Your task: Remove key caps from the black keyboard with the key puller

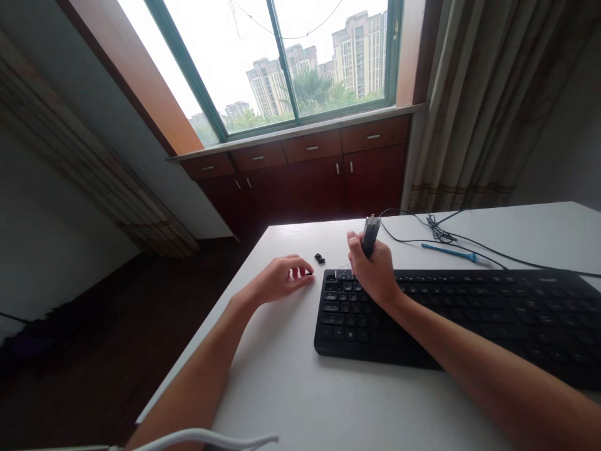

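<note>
My right hand (375,266) is wrapped round a dark grey keycap puller (370,235) with a metal tip at its top end. Its thin wires reach down to the upper left corner of a black keyboard (338,347), where a top-row key position looks lighter than the others. Resting on the table left of the keyboard, my left hand (282,277) pinches a small black keycap (309,273) between its fingertips. Several loose black keycaps (320,257) lie in a small heap just beyond those fingers.
The white table (272,388) has its left edge beside my left forearm. Behind the keyboard lie a thin blue tool (448,252) and a bundled black cable (439,230). A white curved bar (206,435) crosses the near edge. Cabinets (300,181) stand beneath the window.
</note>
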Tool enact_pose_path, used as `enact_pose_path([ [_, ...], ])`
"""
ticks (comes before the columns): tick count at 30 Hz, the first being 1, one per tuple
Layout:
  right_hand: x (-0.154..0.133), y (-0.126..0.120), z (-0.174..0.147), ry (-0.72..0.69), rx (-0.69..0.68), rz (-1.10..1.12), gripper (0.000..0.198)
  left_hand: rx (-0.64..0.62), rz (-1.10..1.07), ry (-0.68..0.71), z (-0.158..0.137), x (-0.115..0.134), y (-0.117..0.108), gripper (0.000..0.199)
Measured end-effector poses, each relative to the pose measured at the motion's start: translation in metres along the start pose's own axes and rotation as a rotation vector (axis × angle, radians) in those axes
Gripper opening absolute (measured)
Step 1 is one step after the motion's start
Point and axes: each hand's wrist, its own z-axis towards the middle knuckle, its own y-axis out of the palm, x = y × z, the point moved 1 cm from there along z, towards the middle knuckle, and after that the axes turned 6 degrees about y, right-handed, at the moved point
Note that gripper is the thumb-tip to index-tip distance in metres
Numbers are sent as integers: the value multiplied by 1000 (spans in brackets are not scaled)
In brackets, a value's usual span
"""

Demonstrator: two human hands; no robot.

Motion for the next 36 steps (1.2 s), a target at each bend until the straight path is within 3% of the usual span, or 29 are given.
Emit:
enact_pose_path([
  [5,-2,0,-1,3,-10,-2,43,258,66,-97,7,-11,19,30],
  [11,-3,-1,-1,2,-12,-10,45,391,72,-113,8,-11,25,27],
  [23,-2,-1,-1,-18,-30,-9,46,281,127,-19,8,1,27,28],
  [30,-2,-1,-1,-15,-37,-11,45,285,200,3,9,3,30,34],
  [36,-1,0,-1,-21,-62,-17,47,300,201,50,9,11,31,26],
])
